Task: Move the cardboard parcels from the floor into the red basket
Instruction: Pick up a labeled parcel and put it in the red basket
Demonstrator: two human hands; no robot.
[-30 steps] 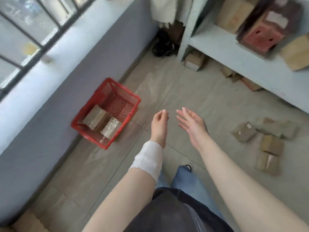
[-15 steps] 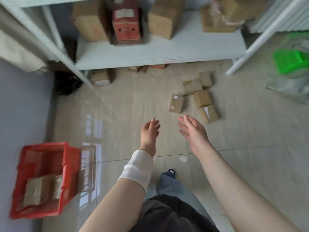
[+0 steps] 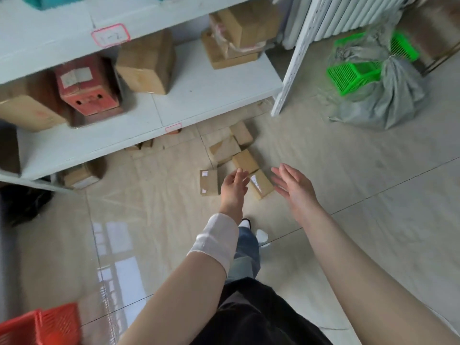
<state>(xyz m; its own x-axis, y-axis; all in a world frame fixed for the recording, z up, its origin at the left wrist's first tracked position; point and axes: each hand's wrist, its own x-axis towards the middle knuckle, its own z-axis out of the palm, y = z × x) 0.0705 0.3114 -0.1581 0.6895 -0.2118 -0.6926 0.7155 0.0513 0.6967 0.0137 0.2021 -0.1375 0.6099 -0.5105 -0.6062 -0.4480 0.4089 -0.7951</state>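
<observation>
Several small cardboard parcels lie on the tiled floor by the shelf foot: one with white labels (image 3: 208, 182), one with a shiny taped top (image 3: 261, 186), one square one (image 3: 245, 161) and more behind (image 3: 225, 151). My left hand (image 3: 233, 189), a white band on its wrist, hovers open between the labelled and the taped parcel. My right hand (image 3: 293, 186) is open just right of the taped parcel, palm turned inward. Neither hand holds anything. Only a corner of the red basket (image 3: 42, 326) shows at the bottom left.
A white shelf unit (image 3: 204, 95) with larger boxes and a red carton (image 3: 87, 88) stands ahead on the left, its post (image 3: 288, 78) right of the parcels. A grey sack (image 3: 388, 95) and green baskets (image 3: 353, 74) sit at the right. More boxes lie under the shelf (image 3: 79, 175).
My view has swung from the red basket toward the shelf and closer to the floor parcels. Both empty hands now hover right over the parcels; the basket has slid to the bottom left corner.
</observation>
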